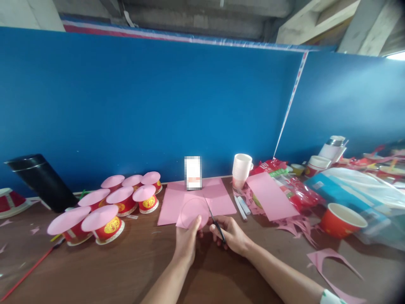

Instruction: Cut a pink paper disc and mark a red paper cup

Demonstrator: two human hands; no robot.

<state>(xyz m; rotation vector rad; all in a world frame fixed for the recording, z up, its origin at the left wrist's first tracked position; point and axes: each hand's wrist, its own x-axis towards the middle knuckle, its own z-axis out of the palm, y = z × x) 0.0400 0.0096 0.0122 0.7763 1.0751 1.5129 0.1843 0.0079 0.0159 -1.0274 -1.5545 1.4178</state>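
In the head view, the left hand (186, 242) pinches a pink paper (191, 214) with a round line on it, thumb on top. The paper is in the middle. The right hand (233, 234) curls its fingers around black scissors (217, 228), just right of the paper. Red cups (110, 227) with pink tops stand left.

Below the centre of the frame, the left hand (186, 243) grips a pink sheet (192, 214) bearing a circular outline, and the right hand (233, 234) holds scissors (219, 230) at its edge. Pink-topped red cups (121, 196) stand on the table (133, 264) at lower left; an orange cup (338, 223) sits at lower right.
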